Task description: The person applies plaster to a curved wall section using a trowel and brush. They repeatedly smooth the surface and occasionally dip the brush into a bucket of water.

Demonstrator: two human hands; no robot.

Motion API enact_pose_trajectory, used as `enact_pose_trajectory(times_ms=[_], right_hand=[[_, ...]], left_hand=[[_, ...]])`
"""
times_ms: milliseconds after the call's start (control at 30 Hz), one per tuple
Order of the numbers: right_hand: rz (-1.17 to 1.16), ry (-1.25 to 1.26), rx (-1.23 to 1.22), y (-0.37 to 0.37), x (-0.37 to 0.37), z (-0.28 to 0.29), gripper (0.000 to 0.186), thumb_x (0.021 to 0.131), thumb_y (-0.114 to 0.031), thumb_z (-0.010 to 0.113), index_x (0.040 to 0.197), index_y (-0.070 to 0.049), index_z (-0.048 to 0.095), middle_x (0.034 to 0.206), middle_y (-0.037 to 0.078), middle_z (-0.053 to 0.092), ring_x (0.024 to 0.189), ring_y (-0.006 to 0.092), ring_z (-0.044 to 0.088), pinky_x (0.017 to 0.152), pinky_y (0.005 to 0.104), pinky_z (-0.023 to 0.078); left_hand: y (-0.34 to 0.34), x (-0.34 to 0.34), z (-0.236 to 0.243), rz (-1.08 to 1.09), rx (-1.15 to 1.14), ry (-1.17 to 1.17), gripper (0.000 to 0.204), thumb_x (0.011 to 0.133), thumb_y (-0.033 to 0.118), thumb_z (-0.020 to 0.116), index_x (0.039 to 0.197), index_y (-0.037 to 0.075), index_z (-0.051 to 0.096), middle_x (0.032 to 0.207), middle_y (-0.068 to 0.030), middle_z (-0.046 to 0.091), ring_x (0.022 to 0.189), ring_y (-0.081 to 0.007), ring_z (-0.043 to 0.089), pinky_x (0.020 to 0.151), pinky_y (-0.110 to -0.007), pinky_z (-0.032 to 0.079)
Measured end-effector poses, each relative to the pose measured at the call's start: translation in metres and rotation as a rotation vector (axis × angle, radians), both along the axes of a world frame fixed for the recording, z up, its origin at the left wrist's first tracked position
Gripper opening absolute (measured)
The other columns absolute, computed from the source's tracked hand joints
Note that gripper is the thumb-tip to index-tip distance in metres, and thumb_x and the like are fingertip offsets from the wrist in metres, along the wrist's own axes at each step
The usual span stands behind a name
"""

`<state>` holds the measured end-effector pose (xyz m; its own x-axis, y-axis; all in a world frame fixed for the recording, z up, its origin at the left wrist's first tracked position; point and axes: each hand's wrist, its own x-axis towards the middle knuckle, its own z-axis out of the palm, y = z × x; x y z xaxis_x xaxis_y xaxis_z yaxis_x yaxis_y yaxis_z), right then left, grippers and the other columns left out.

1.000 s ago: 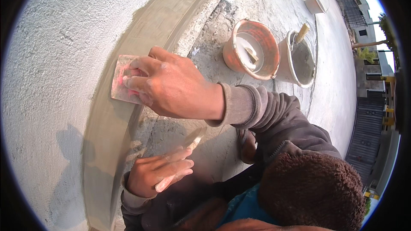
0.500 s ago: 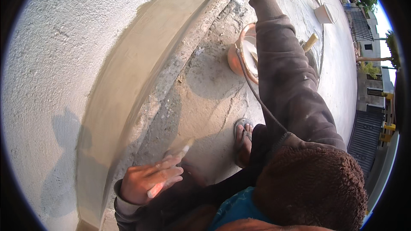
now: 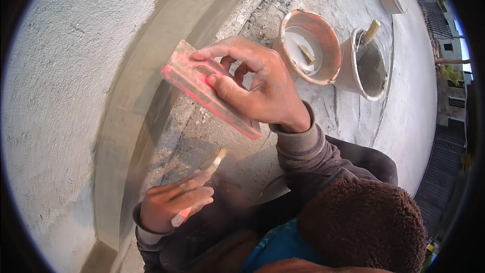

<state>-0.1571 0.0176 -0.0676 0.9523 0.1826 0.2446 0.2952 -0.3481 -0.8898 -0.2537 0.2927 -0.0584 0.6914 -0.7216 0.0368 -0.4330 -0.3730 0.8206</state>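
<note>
My right hand grips a worn pink float, held tilted over the edge of a smooth grey plaster band; whether it touches the band I cannot tell. Lower left, my left hand is closed on a paintbrush with pale bristles pointing up. The band runs along a rough white textured wall.
An orange bucket holds pale liquid and a small tool. Beside it a grey bucket has a tool handle upright. A white bucket stands farther back on rough concrete. Gates and buildings line the far right.
My right hand went up to the top of the picture, then came back down with the float, now turned and tilted. My left hand stays low with the brush.
</note>
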Motion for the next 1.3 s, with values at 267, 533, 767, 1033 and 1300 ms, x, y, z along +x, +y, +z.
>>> enact_pose_trajectory(times_ms=[267,533,767,1033,1300], right_hand=[[0.053,0.376,0.829,0.003,-0.018,-0.107,0.036,0.091,-0.006,0.065,0.126,-0.004,0.058,0.114,0.003,0.063,0.104,0.0113,0.064,0.087,0.0296,0.053],[-0.645,0.017,1.115,-0.045,0.139,-0.089,0.035,0.089,-0.006,0.069,0.122,0.001,0.057,0.104,0.01,0.065,0.081,0.014,0.065,0.062,0.0297,0.056],[-0.622,-0.097,0.983,-0.016,0.168,-0.116,0.031,0.089,-0.004,0.068,0.118,0.003,0.06,0.098,0.009,0.065,0.074,0.0122,0.063,0.06,0.0267,0.052],[-0.505,0.382,0.864,0.134,-0.032,-0.183,0.032,0.09,-0.006,0.072,0.119,-0.006,0.059,0.114,0.006,0.059,0.095,0.0102,0.061,0.08,0.0286,0.052],[-0.552,-0.101,1.138,0.011,0.148,-0.101,0.034,0.093,-0.008,0.066,0.123,-0.001,0.052,0.104,0.014,0.062,0.076,0.0144,0.063,0.062,0.0298,0.053]], left_hand=[[-0.02,0.019,-0.026,0.216,-0.387,-0.339,0.034,0.078,0.003,0.086,0.109,0.008,0.071,0.122,-0.0232,0.072,0.114,-0.0433,0.07,0.09,-0.044,0.064],[-0.01,0.007,-0.016,-0.017,-0.111,-0.231,0.035,0.076,0.002,0.087,0.106,0.011,0.071,0.119,-0.0217,0.073,0.109,-0.038,0.073,0.08,-0.038,0.066],[0.014,-0.013,0.001,0.109,-0.06,-0.075,0.031,0.071,0.001,0.087,0.099,0.005,0.075,0.108,-0.0218,0.076,0.102,-0.0358,0.076,0.075,-0.036,0.066],[0.03,-0.015,0.037,0.074,0.016,-0.054,0.024,0.074,0.002,0.085,0.096,0.002,0.075,0.098,-0.0224,0.077,0.094,-0.0362,0.078,0.073,-0.035,0.065],[0.049,-0.04,0.034,0.251,0.048,-0.107,0.019,0.078,0.004,0.083,0.093,0.001,0.072,0.095,-0.0224,0.078,0.09,-0.0343,0.079,0.073,-0.036,0.065]])
